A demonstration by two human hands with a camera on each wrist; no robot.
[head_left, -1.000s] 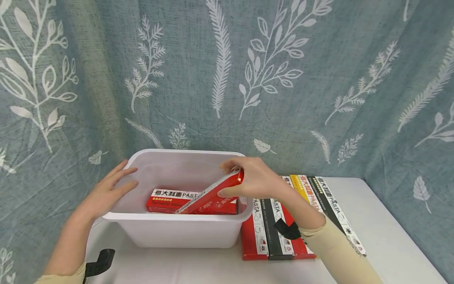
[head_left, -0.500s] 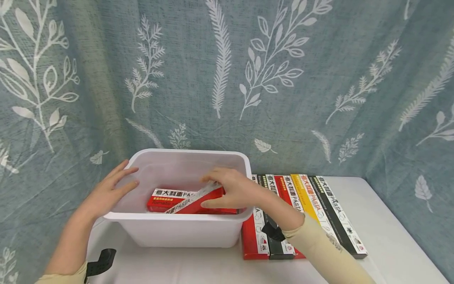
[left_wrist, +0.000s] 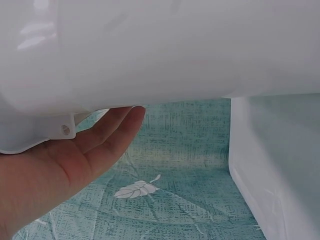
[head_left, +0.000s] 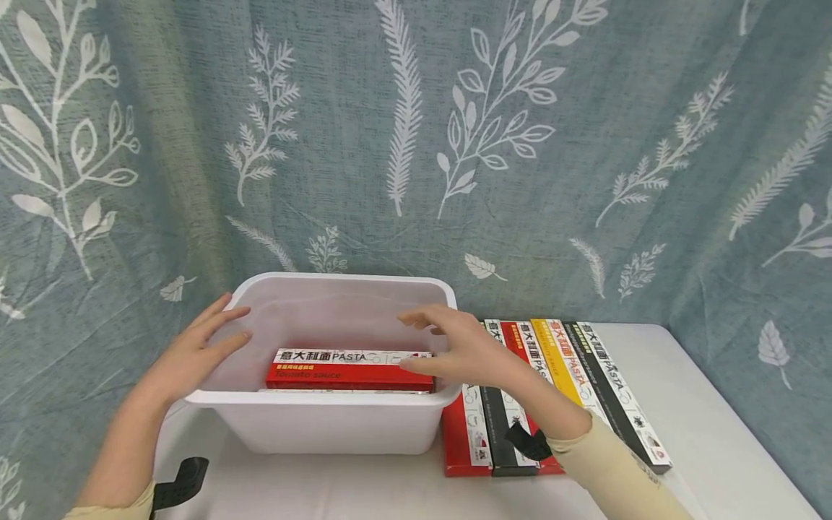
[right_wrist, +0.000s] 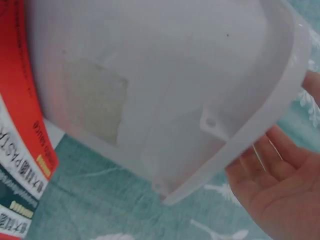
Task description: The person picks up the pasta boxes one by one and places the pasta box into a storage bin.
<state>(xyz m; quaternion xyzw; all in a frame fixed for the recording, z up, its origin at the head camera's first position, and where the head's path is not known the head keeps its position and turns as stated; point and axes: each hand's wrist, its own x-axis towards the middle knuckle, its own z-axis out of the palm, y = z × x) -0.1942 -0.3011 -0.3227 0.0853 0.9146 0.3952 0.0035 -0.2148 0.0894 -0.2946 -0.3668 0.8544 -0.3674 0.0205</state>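
A white plastic bin (head_left: 312,426) stands on the table. Inside it lies a red tomato-sauce pasta box (head_left: 351,372) with a white stripe; the pale edge of another box (head_left: 344,391) shows in front of it, mostly hidden by the near wall. The left hand (head_left: 195,354) rests at the bin's left rim with fingers extended; the left wrist view shows the palm and fingers (left_wrist: 107,142) outside, below the rim. Over the right rim, the right hand (head_left: 458,347) has its thumb and fingers apart and holds nothing. Its thumb overlaps the box's right end; contact cannot be told.
Several pasta boxes lie side by side right of the bin, among them a red box (head_left: 458,448), a black box (head_left: 503,433), a yellow box (head_left: 552,347) and a farther black box (head_left: 604,383). A leaf-patterned curtain (head_left: 364,144) hangs behind the white table (head_left: 273,491).
The right hand lowered a tilted red pasta box into the bin's front side, let go of it, and drew back up and right. The left hand has stayed at the rim.
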